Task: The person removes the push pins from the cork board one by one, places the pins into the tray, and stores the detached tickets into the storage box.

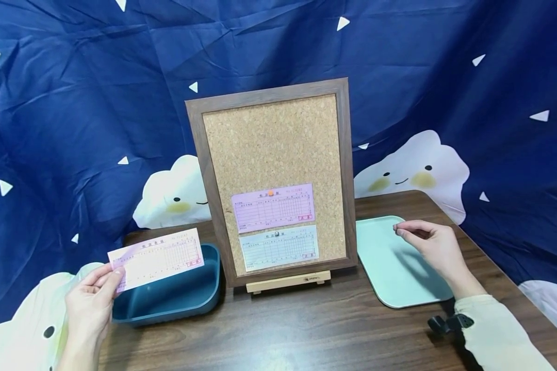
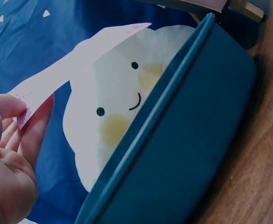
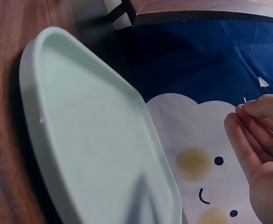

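Observation:
My left hand [image 1: 90, 304] pinches a pale pink printed form slip [image 1: 155, 257] by its left end, thumb on the front. The slip is raised in front of the blue bin [image 1: 167, 304] and overlaps it in the head view. My right hand [image 1: 433, 247] is over the mint tray [image 1: 413, 278], thumb and fingertips together on a small dark push pin [image 1: 395, 227]. A thin point [image 3: 244, 100] sticks out above the fingertips in the right wrist view; most of the pin is hidden.
A framed cork board [image 1: 274, 139] leans on a wooden easel [image 1: 288, 282] between bin and tray. A purple slip [image 1: 274, 208] hangs there by an orange pin, above a pale blue slip [image 1: 280, 250] with a grey pin. A blue curtain [image 1: 269, 46] hangs behind the table [image 1: 278, 335].

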`<state>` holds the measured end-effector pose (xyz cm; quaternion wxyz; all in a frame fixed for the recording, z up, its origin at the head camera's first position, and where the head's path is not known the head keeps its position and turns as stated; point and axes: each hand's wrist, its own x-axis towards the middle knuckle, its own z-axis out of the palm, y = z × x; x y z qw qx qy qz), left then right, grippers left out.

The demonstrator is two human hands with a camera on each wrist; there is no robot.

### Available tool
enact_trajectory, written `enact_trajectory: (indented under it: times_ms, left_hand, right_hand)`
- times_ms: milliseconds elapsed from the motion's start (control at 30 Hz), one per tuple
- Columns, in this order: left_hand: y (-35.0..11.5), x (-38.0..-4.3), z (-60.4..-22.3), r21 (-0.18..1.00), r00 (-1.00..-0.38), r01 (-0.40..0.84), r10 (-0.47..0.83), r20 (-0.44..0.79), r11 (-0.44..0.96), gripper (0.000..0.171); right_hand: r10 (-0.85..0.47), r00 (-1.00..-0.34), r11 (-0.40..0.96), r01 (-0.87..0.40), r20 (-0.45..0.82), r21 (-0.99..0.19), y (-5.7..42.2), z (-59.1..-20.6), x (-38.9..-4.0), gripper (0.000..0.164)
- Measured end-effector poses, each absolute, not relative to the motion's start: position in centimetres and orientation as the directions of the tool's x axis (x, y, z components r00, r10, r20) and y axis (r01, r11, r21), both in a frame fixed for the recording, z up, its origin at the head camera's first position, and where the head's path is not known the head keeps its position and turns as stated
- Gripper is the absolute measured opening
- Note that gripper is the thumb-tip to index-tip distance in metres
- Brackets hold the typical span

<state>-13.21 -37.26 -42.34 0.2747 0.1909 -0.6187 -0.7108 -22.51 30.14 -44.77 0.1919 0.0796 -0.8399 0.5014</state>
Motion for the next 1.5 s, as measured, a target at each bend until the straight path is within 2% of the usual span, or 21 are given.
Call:
enact_trajectory:
  times_ms: [167, 367, 767, 967, 1233, 1433, 1500]
  left_hand:
    - [-37.4, -12.8, -43.0, 0.996, -0.799, 0.085, -0.598, 0.062, -0.012, 0.032]
    - [-37.6, -12.6, -43.9, 0.999, -0.82, 0.052, -0.571, 0.049, 0.011, 0.034]
    - [-38.2, -12.5, -44.7, 0.996, -0.83, -0.026, -0.558, 0.026, 0.085, 0.035]
    - [-38.5, -12.5, -44.7, 0.981, -0.837, -0.116, -0.547, -0.014, 0.153, 0.038]
    - [-38.5, -12.5, -44.5, 0.948, -0.835, -0.2, -0.55, -0.032, 0.248, 0.028]
    - [-38.6, -12.6, -44.7, 0.929, -0.838, -0.223, -0.545, -0.028, 0.295, 0.012]
    - [-38.6, -12.7, -44.6, 0.92, -0.838, -0.243, -0.544, -0.038, 0.309, 0.012]
  right_hand:
    - [0.066, -0.926, 0.514, -0.288, 0.373, -0.808, 30.5, -45.6, -22.4, 0.021]
    - [0.062, -0.931, 0.516, -0.279, 0.361, -0.81, 30.7, -46.8, -22.2, 0.02]
    - [0.096, -0.949, 0.574, -0.195, 0.302, -0.795, 31.2, -48.1, -21.8, 0.023]
    - [0.115, -0.944, 0.598, -0.183, 0.309, -0.78, 31.4, -48.9, -21.8, 0.021]
    - [0.111, -0.944, 0.621, -0.178, 0.31, -0.763, 31.7, -49.5, -21.9, 0.017]
    - [0.115, -0.944, 0.637, -0.17, 0.31, -0.752, 31.7, -49.7, -22.0, 0.016]
    - [0.115, -0.945, 0.64, -0.165, 0.306, -0.75, 31.7, -49.8, -22.0, 0.016]
